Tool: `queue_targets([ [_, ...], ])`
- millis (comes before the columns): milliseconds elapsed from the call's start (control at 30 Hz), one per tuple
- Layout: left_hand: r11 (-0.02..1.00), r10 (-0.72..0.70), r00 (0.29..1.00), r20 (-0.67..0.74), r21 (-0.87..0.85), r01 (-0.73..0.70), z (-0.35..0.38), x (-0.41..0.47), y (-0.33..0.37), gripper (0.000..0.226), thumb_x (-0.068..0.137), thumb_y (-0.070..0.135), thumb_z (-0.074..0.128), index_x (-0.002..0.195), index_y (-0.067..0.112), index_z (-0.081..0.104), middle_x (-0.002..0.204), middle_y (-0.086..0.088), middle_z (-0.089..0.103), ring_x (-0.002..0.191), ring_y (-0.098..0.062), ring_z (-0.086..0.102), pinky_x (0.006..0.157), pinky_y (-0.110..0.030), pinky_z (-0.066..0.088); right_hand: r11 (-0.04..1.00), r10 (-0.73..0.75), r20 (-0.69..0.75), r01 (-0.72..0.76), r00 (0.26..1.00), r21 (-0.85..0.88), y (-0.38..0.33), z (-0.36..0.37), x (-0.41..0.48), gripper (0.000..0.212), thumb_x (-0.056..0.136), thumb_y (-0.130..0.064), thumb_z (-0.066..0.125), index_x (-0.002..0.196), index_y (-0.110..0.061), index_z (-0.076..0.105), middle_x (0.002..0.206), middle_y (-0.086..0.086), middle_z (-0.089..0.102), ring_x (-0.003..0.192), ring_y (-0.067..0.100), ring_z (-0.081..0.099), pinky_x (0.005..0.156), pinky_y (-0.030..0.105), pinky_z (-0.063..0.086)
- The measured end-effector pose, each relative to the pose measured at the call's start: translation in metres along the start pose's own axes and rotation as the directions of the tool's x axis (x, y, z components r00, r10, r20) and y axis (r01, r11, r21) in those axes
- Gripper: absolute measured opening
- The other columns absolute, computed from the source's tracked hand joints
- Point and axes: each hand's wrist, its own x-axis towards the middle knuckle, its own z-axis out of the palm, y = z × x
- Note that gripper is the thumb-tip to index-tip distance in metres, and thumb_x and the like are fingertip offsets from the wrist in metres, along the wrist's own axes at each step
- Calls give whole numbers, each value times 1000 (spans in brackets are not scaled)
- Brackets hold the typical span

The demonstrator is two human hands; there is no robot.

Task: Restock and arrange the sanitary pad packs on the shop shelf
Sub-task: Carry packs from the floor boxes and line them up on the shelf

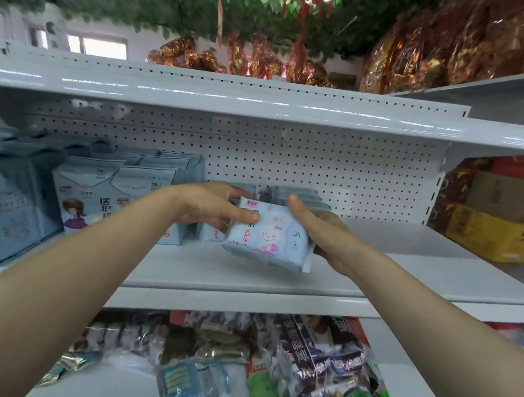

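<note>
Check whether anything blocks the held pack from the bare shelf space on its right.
Nothing visible does. The pack, gripped by the left hand and right hand, hangs tilted over the shelf board, which lies bare below and to its right. Small packs stand behind it, larger packs to its left.

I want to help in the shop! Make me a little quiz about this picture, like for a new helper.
1. True or false: the left hand and the right hand both hold one pad pack.
2. What lies on the lower shelf? A) snack packets B) shoes C) bottles
3. Fill in: the pad shelf has bare room at its ____ end (left or right).
Key: 1 true; 2 A; 3 right.
</note>
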Motion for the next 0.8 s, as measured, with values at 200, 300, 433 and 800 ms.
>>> queue_targets([
  [200, 998, -43, 989, -142, -55, 35, -16, -11, -15, 61, 69, 27, 84, 122, 14, 59, 112, -2, 75, 101, -19, 73, 95, -38, 57, 999, -20, -39, 21, 999, 34, 3, 14, 17, 64, 80, -61, 70, 121, -13, 62, 110, 5, 76, 102, 22, 73, 97, 45, 57],
  [300, 996, -78, 975, -209, 19, 84, -25, -13, -22, 63, 73, 27, 87, 128, 17, 57, 115, -3, 73, 100, -15, 72, 85, -27, 59, 999, -43, 24, 43, 999, 25, 4, 19, 26, 50, 84, -33, 80, 125, -13, 60, 116, 9, 72, 103, 22, 72, 92, 40, 59],
  [433, 941, -77, 955, -287, 296, 165, -27, -11, -31, 70, 71, 38, 89, 130, 22, 56, 124, 6, 63, 110, -11, 60, 89, -20, 49, 995, -71, 82, 77, 994, -69, 5, 29, 40, 56, 77, -14, 87, 126, -11, 59, 112, 6, 71, 97, 13, 70, 74, 20, 58],
  [800, 724, -76, 938, -339, 628, 286, -21, 2, -31, 70, 78, 44, 83, 133, 19, 48, 125, -2, 56, 100, -18, 49, 79, -25, 40, 923, -133, 49, 142, 990, -359, 14, 45, 73, 63, 74, -21, 90, 129, -17, 61, 122, -5, 63, 115, 13, 56, 92, 24, 48],
])
